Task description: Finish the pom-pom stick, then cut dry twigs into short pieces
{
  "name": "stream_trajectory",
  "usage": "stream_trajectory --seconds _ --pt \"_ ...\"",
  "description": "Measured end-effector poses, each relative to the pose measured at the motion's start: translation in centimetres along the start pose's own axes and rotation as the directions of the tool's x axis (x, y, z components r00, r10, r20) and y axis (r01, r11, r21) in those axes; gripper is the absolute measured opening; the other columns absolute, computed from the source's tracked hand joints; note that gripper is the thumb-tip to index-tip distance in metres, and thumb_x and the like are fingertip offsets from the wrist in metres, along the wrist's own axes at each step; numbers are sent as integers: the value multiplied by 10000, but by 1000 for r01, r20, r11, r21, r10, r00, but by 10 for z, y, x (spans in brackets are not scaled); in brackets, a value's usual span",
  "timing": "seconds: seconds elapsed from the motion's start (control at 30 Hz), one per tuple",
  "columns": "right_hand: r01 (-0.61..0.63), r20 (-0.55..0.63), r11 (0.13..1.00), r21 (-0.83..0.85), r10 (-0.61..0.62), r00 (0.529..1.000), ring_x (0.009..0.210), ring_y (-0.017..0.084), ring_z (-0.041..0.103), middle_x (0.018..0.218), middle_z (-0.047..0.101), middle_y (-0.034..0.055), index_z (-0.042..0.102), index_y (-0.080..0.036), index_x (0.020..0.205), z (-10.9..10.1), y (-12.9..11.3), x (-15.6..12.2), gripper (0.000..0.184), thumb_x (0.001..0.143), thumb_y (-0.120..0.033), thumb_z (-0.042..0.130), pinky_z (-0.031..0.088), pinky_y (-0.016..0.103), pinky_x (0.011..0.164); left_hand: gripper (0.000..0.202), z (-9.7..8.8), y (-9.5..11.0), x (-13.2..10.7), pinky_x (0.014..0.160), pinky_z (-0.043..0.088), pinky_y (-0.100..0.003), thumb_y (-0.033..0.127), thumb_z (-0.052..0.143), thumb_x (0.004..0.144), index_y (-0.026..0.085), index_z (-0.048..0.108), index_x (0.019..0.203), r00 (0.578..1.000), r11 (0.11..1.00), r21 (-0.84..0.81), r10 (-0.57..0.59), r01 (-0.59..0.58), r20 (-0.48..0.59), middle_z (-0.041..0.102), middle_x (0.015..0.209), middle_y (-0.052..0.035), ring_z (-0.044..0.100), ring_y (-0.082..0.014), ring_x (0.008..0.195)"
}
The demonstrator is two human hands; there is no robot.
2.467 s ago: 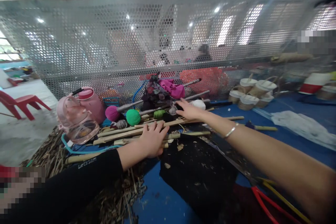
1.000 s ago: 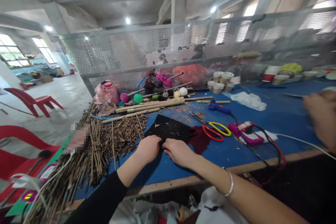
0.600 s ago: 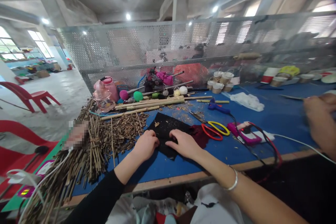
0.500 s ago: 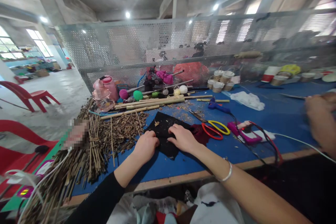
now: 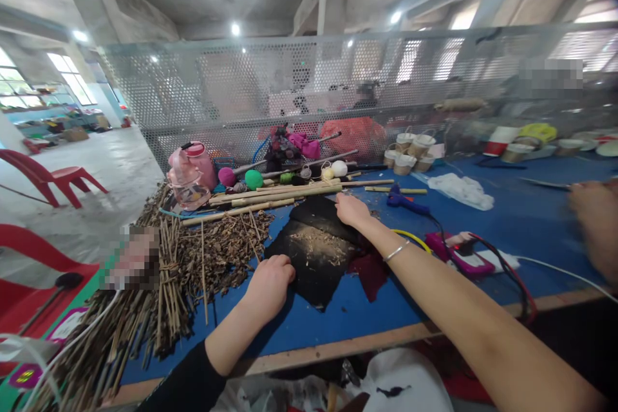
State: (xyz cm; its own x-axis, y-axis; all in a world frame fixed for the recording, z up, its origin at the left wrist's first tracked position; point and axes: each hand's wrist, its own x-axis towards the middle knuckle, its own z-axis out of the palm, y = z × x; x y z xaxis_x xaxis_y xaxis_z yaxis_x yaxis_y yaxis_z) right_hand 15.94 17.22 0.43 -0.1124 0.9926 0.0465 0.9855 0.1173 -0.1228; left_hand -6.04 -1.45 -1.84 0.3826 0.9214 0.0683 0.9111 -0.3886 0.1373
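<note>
A black cloth (image 5: pixel 318 256) strewn with pale shavings lies on the blue table (image 5: pixel 502 212). My left hand (image 5: pixel 270 280) is closed, its fingers curled on the cloth's near left edge. My right hand (image 5: pixel 351 208) reaches across to the cloth's far edge and rests on it, fingers bent down over the edge. A dark red cloth (image 5: pixel 369 269) peeks out beneath my right forearm. Long bamboo sticks (image 5: pixel 270 196) lie just beyond the cloth.
Dry twigs (image 5: pixel 159 283) pile at the left. A pink jug (image 5: pixel 190 170), yarn balls (image 5: pixel 253 178), paper cups (image 5: pixel 410 151), a blue glue gun (image 5: pixel 405 199), a pink device with cables (image 5: pixel 458 254) and white cloth (image 5: pixel 461 190) crowd the table. Another person's hand (image 5: pixel 593 219) is at right. Mesh panel behind.
I pulled back from the sticks to the black cloth. Since half a second ago my right hand has slid from the cloth's middle to its far edge; the shavings show, the scissors are mostly covered.
</note>
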Motion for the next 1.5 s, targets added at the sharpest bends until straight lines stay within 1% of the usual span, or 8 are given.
stream_trajectory --seconds 0.13,0.3,0.5,0.6,0.83,0.97,1.17,1.5 --pt "-59 -24 998 15 59 998 961 193 586 1150 568 86 538 -154 1158 9 10 15 317 886 -317 533 504 393 806 237 -3 0 -5 836 438 -325 112 388 849 182 613 826 1000 1000 -6 -6 6 -6 593 1057 -72 542 -210 1002" --pt "-38 -38 998 47 39 999 937 188 593 1113 585 84 548 -145 1135 12 10 19 305 889 -323 526 504 385 795 217 -12 5 -15 813 446 -326 63 409 796 179 592 798 998 999 -7 -39 40 58 613 947 -66 570 -206 931" --pt "155 -113 986 65 -147 983 1051 204 552 1151 594 119 496 -145 1142 -10 14 -6 309 889 -322 483 421 290 876 216 -10 17 -26 918 421 -336 118 390 848 184 596 850 999 997 -72 -1 3 34 600 1116 -64 550 -201 1041" --pt "170 -92 985 25 -167 982 1075 231 537 1166 594 99 535 -189 1066 -18 24 -27 252 866 -336 493 408 314 866 252 -12 22 -28 957 397 -376 78 373 832 182 596 881 998 999 -46 -4 6 64 596 1150 -69 545 -209 1066" --pt "-46 58 994 -95 52 997 921 314 623 1014 638 216 564 -106 1052 -15 71 -62 287 770 -140 519 438 356 702 335 -21 15 -35 1039 306 -458 29 314 825 187 598 903 986 994 5 -110 110 122 572 1228 -68 517 -208 1152" --pt "-60 152 993 -106 76 985 927 312 630 1036 639 205 564 -117 1088 -7 93 -75 350 741 -160 560 438 341 712 326 -16 7 -39 1050 296 -439 36 307 839 183 592 898 989 993 4 -117 117 95 584 1200 -71 523 -194 1150" --pt "-132 109 987 -87 141 984 1028 337 587 1156 571 252 489 -97 1213 0 97 -82 457 794 -275 518 425 368 780 292 -9 7 -39 1033 315 -442 98 307 880 189 584 894 991 992 -4 -127 127 33 601 1155 -62 545 -197 1112" --pt "-215 -14 973 79 217 976 920 267 649 1095 654 152 407 -128 1297 -1 96 -106 638 720 -335 584 458 287 693 185 -9 14 -38 1041 270 -489 222 415 879 209 593 925 989 989 -31 -147 146 -36 618 1097 -44 563 -211 1044"
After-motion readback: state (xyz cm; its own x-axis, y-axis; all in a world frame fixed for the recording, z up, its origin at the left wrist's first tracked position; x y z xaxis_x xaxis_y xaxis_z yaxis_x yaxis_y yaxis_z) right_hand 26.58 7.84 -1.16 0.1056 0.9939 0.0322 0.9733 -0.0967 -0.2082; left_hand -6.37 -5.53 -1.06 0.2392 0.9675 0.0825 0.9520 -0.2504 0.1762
